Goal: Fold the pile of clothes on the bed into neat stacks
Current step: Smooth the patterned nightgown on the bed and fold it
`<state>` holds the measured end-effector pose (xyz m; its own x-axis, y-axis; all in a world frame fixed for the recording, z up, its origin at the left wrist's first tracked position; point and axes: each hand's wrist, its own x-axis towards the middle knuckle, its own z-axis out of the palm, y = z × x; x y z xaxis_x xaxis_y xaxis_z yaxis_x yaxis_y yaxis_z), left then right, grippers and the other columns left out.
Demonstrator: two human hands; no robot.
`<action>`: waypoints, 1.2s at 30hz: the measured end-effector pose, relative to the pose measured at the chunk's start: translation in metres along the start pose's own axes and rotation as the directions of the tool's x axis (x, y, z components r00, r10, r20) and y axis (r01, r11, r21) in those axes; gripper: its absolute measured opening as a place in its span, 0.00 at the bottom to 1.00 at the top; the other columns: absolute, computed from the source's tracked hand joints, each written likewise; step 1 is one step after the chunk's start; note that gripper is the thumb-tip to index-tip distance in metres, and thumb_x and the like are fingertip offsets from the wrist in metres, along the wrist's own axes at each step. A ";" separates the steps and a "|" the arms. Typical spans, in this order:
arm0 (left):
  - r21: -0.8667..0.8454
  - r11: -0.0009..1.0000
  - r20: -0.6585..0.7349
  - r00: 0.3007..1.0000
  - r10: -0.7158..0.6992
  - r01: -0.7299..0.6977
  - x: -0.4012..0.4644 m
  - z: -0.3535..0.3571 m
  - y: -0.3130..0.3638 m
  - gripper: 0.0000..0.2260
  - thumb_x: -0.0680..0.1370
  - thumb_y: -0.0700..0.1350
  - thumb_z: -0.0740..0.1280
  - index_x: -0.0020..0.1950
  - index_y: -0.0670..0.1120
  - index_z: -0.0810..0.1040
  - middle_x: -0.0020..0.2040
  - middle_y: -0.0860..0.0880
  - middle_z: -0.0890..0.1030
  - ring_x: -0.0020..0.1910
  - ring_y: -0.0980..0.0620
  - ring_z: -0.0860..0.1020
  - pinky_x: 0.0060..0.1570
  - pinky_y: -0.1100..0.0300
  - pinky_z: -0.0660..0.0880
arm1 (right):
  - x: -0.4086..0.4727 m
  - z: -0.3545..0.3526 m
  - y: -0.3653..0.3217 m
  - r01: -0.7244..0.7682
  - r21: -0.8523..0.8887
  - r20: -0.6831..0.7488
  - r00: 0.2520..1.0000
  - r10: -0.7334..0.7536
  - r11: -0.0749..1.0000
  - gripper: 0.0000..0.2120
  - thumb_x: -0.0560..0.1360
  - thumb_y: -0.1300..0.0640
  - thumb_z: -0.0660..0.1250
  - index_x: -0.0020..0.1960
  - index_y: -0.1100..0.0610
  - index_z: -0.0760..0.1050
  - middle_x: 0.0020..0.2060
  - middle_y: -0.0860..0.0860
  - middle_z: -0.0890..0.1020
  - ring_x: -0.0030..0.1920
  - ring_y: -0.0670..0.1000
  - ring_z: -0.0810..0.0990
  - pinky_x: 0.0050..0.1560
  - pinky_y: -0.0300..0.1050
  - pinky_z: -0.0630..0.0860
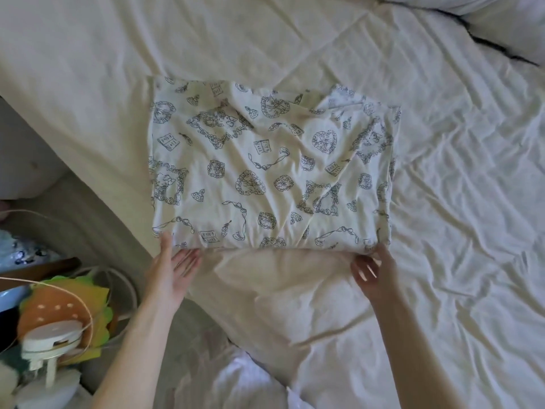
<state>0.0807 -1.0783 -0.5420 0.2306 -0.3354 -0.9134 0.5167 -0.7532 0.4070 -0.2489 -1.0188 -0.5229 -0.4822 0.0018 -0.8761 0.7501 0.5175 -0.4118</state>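
Note:
A cream garment (271, 169) printed with dark blue hearts, books and ribbons lies folded into a rough rectangle on the white bed sheet (442, 231). My left hand (172, 270) is at its near left corner, palm up with fingers spread, the thumb touching the hem. At the near right corner my right hand (373, 270) has its fingertips at the fabric edge, fingers apart. Neither hand visibly grips the cloth.
The bed's edge runs diagonally at the left. Beside it on the floor is a clutter of things: a burger-shaped cushion (67, 311), a white round device (53, 340) with a cord. White pillows (501, 22) sit at the far right. Another white cloth (244, 379) lies near me.

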 end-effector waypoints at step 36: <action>0.398 0.499 0.132 0.587 0.799 -0.770 -0.109 0.135 0.008 0.08 0.78 0.42 0.66 0.42 0.44 0.68 0.36 0.53 0.71 0.36 0.53 0.71 0.39 0.64 0.69 | -0.040 0.030 0.007 0.672 -0.398 0.666 0.680 -0.306 0.625 0.11 0.81 0.58 0.57 0.56 0.57 0.78 0.52 0.51 0.82 0.57 0.52 0.79 0.59 0.47 0.74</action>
<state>-0.0516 -1.1242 -0.4388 0.4397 -0.8731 -0.2106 -0.2478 -0.3433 0.9059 -0.2105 -1.0411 -0.4987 -0.2559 -0.7274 -0.6367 -0.0351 0.6652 -0.7459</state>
